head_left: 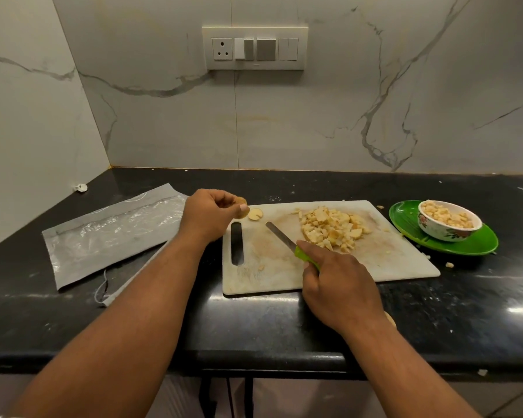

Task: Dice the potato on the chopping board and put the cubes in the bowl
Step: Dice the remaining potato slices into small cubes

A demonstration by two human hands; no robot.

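We pinch a firm, slippery potato piece [241, 206] in our left hand [209, 214] at the chopping board's [405, 260] far left corner; our right hand [338, 285] grips the knife [281, 233]; light, loose cubes [332, 226] suit scooping; bowl [449, 220] beyond its right edge.

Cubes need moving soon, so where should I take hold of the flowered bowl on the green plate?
Take the flowered bowl by its near right outer wall below the rim, coming from the right. It is heaped with cubes, so fingers inside won't fit; the chopping board crowds its left.
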